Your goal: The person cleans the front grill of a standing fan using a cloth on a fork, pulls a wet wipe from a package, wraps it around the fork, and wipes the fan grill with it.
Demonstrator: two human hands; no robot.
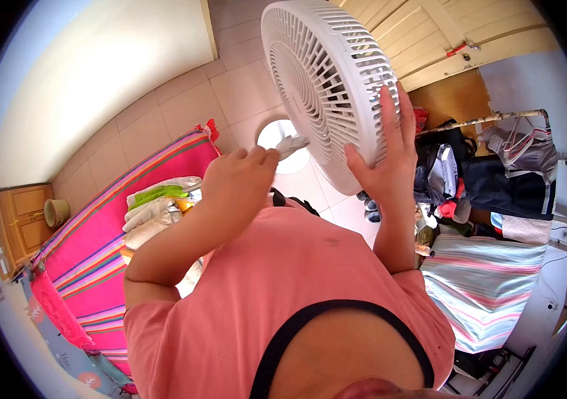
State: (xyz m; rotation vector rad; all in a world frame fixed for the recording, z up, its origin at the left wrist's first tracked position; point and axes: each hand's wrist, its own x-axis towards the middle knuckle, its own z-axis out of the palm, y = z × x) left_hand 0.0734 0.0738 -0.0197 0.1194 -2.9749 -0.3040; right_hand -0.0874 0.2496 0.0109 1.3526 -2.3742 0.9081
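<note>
While our right hand (390, 143) lies with fingers spread against the slatted rim of the fan (337, 86), our left hand (240, 174) is curled around a pale, cloth-like thing (292, 144). The fan sits against the right palm, beyond the left fingertips, and a round white base (290, 165) shows past them. Because the right hand steadies just one side, we judge that a hard push from the left could tip the fan or slide the base. A loose edge could snag in the slats (371, 66); we cannot tell whether the fan is running, which would make that worse.
</note>
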